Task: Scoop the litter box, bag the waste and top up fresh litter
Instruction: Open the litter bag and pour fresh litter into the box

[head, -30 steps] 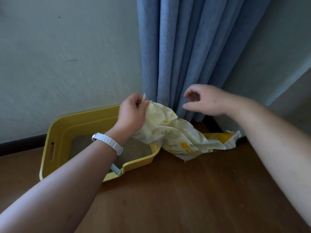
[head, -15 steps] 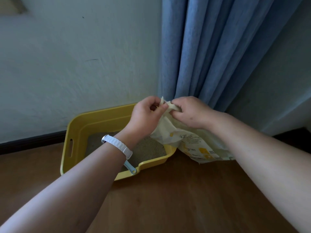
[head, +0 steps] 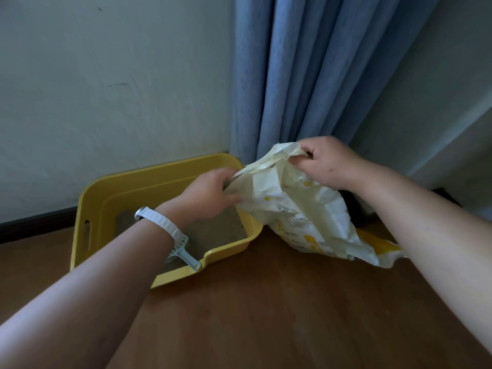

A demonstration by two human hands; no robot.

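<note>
- Head view, lower centre: yellow litter box point(head: 149, 182) on the wooden floor point(head: 266, 315), backed against the white wall point(head: 106, 75), with grey litter point(head: 213, 230) inside.
- Pale scoop point(head: 183, 253) lying in the box at its near edge, handle end resting in the notch of the rim.
- Centre right of the frame: cream-and-yellow litter bag point(head: 292, 209), crumpled and limp, lower end lying on the floor, top end lifted and reaching over the box's far right corner, in front of the blue curtain point(head: 306, 75).
- Right grip point(head: 327, 162): pinching the topmost fold of the bag, thumb and fingers closed on it.
- Left grip point(head: 210, 194): blurred; fingers seemingly curled round the bag's left edge, just above the litter; white band point(head: 162, 222) on the wrist.
- Step in hand, by judgement: the top-up, at the stage of working the bag's mouth open before any pour.
- Scooping and bagging of waste: done or not, impossible to say; no waste bag in view.
- Next move, by judgement: pull the two held edges apart to open the mouth, then drop one grip to the bag's lower end, raise it and tilt, mouth kept inside the box walls and over the litter.
- Caution: soft bag, likely to fold and choke or spill the flow at the corner; best tipped slowly.
</note>
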